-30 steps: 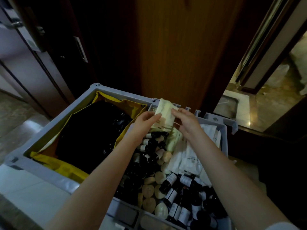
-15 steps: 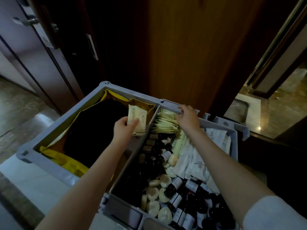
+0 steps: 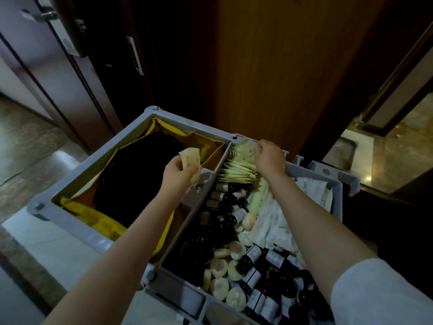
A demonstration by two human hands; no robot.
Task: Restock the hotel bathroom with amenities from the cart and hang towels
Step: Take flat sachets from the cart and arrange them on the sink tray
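Note:
A grey cart tray stands in front of me, split into two compartments. My left hand grips a few pale cream packets above the divider. My right hand pinches another cream packet at the far end of the right compartment, just above a row of packets standing on edge. Several dark small bottles with white labels, round wrapped soaps and white sachets fill the rest of that compartment.
The left compartment holds a yellow bag liner with dark contents. A wooden door rises right behind the cart. At left is a door frame with a lock plate. A lit marble bathroom floor shows at right.
My left hand carried its packets leftward from the packet row to above the divider. My right hand stayed at the far end of the row and now lifts one packet out.

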